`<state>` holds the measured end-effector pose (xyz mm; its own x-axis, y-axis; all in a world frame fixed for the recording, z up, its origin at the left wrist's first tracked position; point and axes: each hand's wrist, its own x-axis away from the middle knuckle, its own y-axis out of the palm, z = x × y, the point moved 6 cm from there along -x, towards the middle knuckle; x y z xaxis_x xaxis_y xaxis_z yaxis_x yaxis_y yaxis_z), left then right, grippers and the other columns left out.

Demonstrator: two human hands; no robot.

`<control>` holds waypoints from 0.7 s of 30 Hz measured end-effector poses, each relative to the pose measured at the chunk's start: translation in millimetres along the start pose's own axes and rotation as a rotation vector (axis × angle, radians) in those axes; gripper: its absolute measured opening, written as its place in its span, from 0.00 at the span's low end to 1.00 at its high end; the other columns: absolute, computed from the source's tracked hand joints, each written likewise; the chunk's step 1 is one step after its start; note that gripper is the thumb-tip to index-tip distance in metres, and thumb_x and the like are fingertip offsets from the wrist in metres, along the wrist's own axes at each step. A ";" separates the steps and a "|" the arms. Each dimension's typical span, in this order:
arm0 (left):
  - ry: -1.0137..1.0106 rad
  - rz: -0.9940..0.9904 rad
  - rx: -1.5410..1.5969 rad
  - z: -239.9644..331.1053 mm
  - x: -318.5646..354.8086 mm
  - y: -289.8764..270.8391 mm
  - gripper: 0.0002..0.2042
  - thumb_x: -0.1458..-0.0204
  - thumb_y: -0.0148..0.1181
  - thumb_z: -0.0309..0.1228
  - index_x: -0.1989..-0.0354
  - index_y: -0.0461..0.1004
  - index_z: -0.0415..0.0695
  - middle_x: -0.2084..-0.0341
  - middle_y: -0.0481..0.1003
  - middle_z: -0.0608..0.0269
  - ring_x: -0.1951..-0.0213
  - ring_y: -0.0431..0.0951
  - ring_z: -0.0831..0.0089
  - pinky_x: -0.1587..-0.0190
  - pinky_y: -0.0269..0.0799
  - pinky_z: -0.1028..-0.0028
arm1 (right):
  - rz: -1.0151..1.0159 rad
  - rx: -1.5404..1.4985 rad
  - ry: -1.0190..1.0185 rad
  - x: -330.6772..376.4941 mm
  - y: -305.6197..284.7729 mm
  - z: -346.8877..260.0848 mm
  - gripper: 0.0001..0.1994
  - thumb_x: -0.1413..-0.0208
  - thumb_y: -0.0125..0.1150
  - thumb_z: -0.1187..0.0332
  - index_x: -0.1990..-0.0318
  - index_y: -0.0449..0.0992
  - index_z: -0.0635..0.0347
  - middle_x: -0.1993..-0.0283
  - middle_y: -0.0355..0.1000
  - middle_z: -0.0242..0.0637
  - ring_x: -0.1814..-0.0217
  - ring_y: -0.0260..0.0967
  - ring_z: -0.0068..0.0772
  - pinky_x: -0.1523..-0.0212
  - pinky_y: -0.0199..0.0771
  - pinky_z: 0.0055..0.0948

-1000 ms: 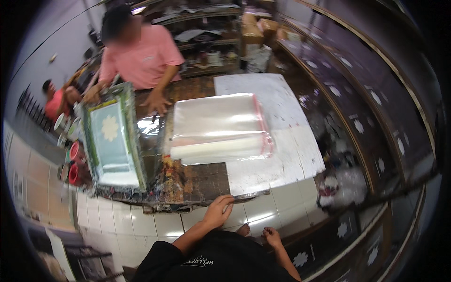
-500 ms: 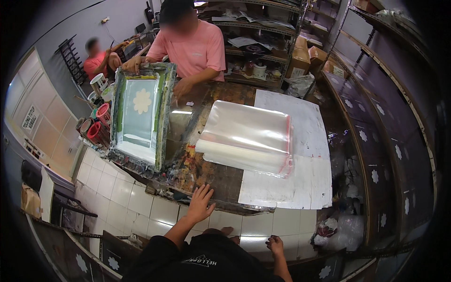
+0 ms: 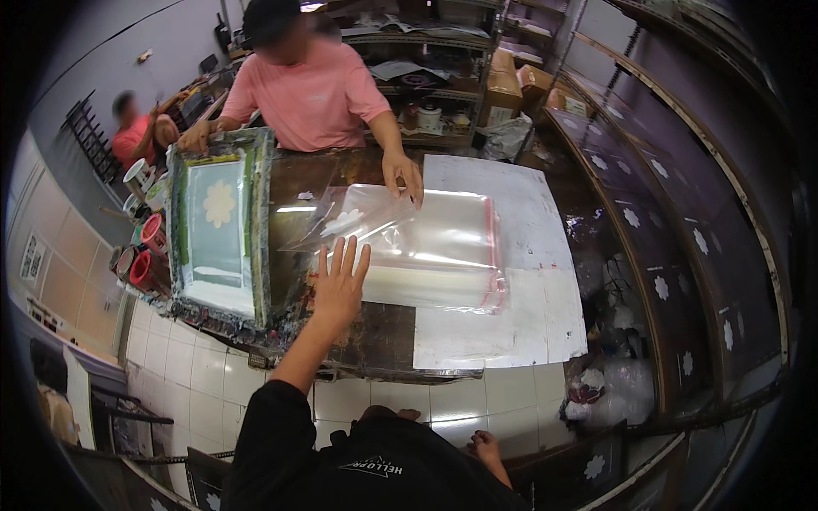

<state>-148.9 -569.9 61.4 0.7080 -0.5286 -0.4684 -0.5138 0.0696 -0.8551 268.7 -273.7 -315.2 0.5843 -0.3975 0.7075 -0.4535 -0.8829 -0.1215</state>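
My left hand (image 3: 341, 285) reaches over the table with its fingers spread and nothing in it. Its fingertips are at the lower edge of a clear plastic bag (image 3: 368, 220) printed with a white flower; whether they touch it I cannot tell. A co-worker's hand (image 3: 404, 177) holds that bag from the far side, over the left part of a stack of clear plastic bags (image 3: 456, 230). Low by my body, away from the table, my right hand (image 3: 484, 446) hangs with curled fingers and no visible object.
A screen-printing frame (image 3: 262, 230) with a flower stencil stands tilted up at the left, steadied by the co-worker's other hand (image 3: 194, 136). Paint tubs (image 3: 149, 271) crowd beside it. White sheets (image 3: 532, 319) lie under the stack. Racks of flower-printed panels (image 3: 652, 247) line the right.
My left hand has moved from the table's near edge forward to the printed bag. The co-worker has brought that bag over the stack. The screen frame is tipped up in both frames.
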 end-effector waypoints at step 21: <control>0.621 -0.060 0.522 168.4 26.2 -102.9 0.25 0.55 0.67 0.33 0.46 0.73 0.38 0.36 0.66 0.49 0.40 0.67 0.53 0.33 0.52 0.41 | -0.384 -0.865 -0.738 125.3 18.3 -321.9 0.26 0.36 0.58 0.59 0.36 0.54 0.51 0.32 0.60 0.50 0.25 0.51 0.48 0.28 0.50 0.51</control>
<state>4.1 -448.5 99.8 0.2502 -0.9061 -0.3413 -0.0826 0.3312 -0.9399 117.0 -259.2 -4.6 0.8968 -0.4423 -0.0092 -0.3019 -0.6270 0.7181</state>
